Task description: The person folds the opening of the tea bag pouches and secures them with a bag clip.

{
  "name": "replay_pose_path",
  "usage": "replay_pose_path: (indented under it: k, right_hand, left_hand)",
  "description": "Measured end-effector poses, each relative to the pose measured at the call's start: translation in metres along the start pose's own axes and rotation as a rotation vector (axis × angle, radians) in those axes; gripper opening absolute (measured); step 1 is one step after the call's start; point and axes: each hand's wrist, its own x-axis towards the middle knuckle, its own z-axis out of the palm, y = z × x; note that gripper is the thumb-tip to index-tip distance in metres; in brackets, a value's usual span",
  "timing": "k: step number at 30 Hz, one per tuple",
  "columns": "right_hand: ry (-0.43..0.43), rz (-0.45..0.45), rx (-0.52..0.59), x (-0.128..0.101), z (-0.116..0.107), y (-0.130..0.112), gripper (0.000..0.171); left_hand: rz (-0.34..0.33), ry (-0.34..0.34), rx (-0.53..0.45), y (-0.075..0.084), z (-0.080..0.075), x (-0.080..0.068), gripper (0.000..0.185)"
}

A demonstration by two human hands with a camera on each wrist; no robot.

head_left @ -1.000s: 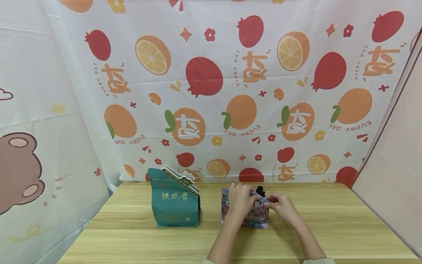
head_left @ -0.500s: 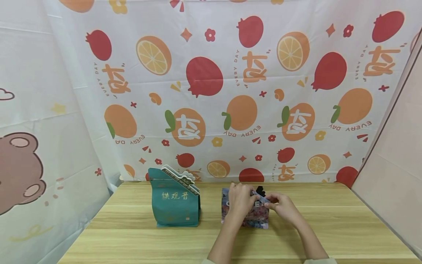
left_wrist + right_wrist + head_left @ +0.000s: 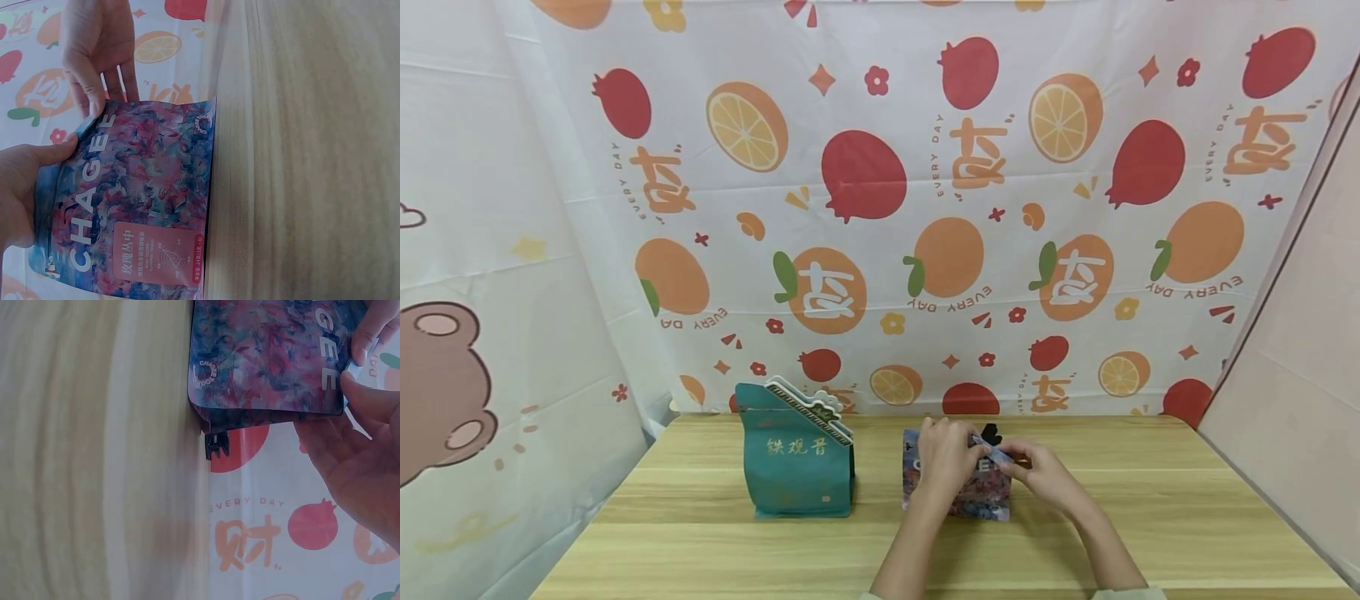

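A pink-and-blue patterned tea pouch (image 3: pixel 988 500) with CHAGEE lettering stands upright on the table, its top edge folded over at the right corner. My left hand (image 3: pixel 947 457) grips the upper edge from the left, thumb on the front face. At the right corner my right hand (image 3: pixel 1043 475) pinches the folded strip between thumb and fingers. In the left wrist view the pouch (image 3: pixel 150 169) shows its pink label, the left thumb pressing near the top. The right wrist view has the right thumb at the pouch's (image 3: pixel 262 356) top corner, with other fingers behind it.
A teal tea bag (image 3: pixel 797 467) stands to the left, a decorated white clip (image 3: pixel 811 410) across its slanted top. Behind the pouch a small black object (image 3: pixel 991 434) shows, partly hidden. The wooden table (image 3: pixel 1150 517) ends at a fruit-print curtain (image 3: pixel 880 250).
My right fingers have shifted slightly at the pouch's folded corner, and more of the folded strip shows. My left hand keeps its hold. The teal bag stands as before.
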Motion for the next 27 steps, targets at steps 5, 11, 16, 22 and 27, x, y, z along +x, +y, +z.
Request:
replay_pose_path:
  k: [5, 11, 16, 22, 27]
  right_hand:
    - [0.047, -0.002, -0.04, 0.001, 0.003, 0.004, 0.016]
    - [0.174, 0.024, -0.092, 0.004, 0.011, 0.004, 0.012]
    - [0.255, 0.085, -0.078, 0.006, 0.017, 0.003, 0.011]
    - [0.325, 0.125, -0.075, 0.008, 0.023, 0.001, 0.012]
    - [0.356, 0.1, -0.131, 0.008, 0.024, 0.001, 0.014]
  left_hand:
    - [0.006, 0.006, -0.008, 0.0, 0.0, 0.0, 0.017]
    - [0.011, 0.022, -0.004, 0.0, 0.001, 0.0, 0.018]
    - [0.01, 0.016, -0.001, 0.0, 0.002, 0.0, 0.018]
    - [0.008, 0.024, 0.014, 0.0, 0.003, 0.0, 0.017]
    - [0.024, 0.076, 0.012, 0.0, 0.003, -0.001, 0.015]
